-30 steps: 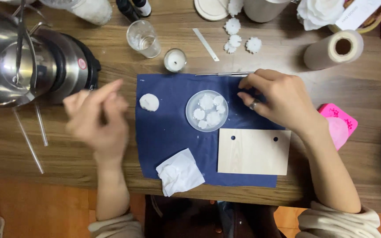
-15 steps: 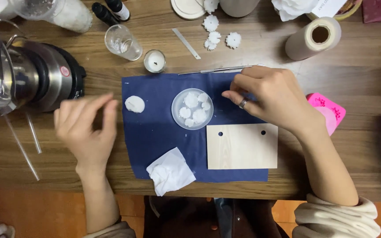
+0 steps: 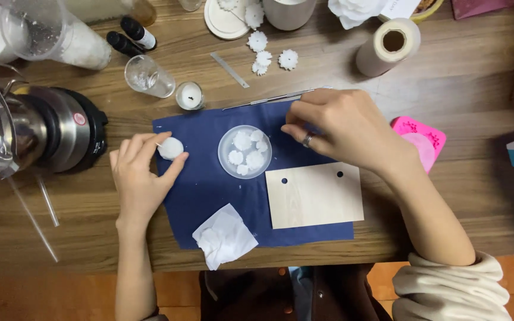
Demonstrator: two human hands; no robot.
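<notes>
A small round white wax disc lies on the left part of a dark blue cloth mat, pinched between the thumb and fingers of the left hand. Just to its right sits a clear round dish holding white flower-shaped wax pieces. The right hand rests at the mat's upper edge, fingers curled; whether they grip anything I cannot tell. A pale wooden board lies below on the wooden tabletop.
</notes>
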